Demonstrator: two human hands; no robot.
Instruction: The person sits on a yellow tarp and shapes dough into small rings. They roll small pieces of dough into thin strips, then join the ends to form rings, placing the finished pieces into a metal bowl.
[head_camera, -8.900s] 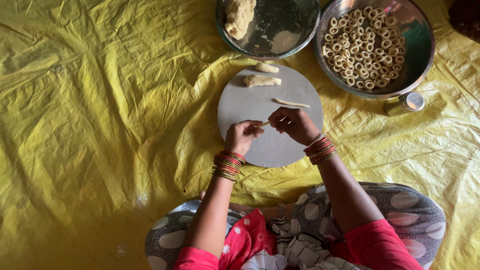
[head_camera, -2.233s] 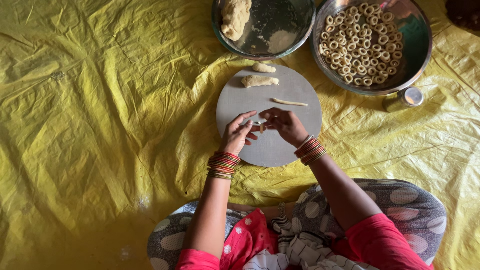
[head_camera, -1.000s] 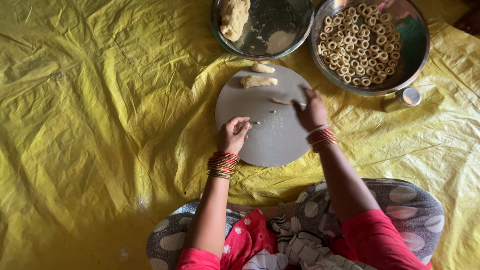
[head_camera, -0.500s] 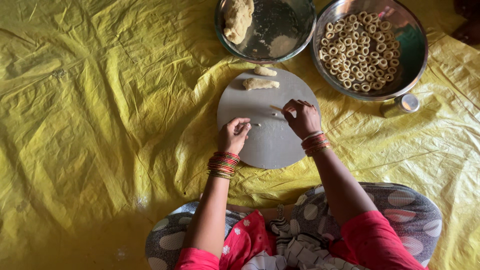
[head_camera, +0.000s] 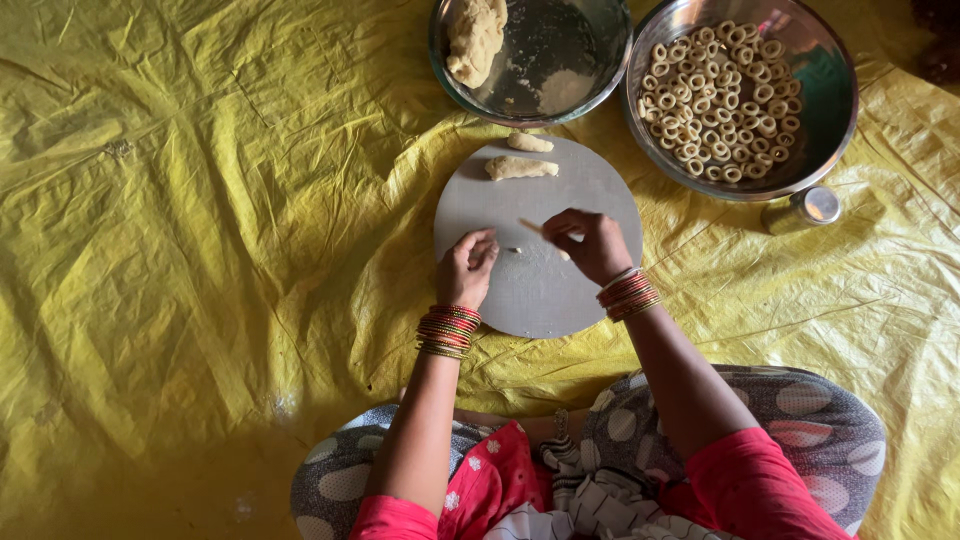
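A yellow plastic sheet (head_camera: 200, 250) covers the floor. On the round grey board (head_camera: 520, 290), the left hand (head_camera: 466, 268) rests with fingers curled, holding nothing. Just right of it, the right hand (head_camera: 592, 243) pinches a thin dough strip (head_camera: 532, 227). Beyond sit a dough lump (head_camera: 520, 168), a steel dough bowl (head_camera: 590, 50) and a bowl of dough rings (head_camera: 830, 110).

Soft, even daylight fills the view, fairly bright and without hard shadows. The crinkled yellow sheet (head_camera: 200, 250) carries a mild sheen along its creases, strongest toward ten o'clock. Dim reflections sit on the inner walls of the two steel bowls (head_camera: 600, 40) at twelve and one o'clock. The corner at two o'clock falls dark. Focus is sharp throughout, with little edge distortion.
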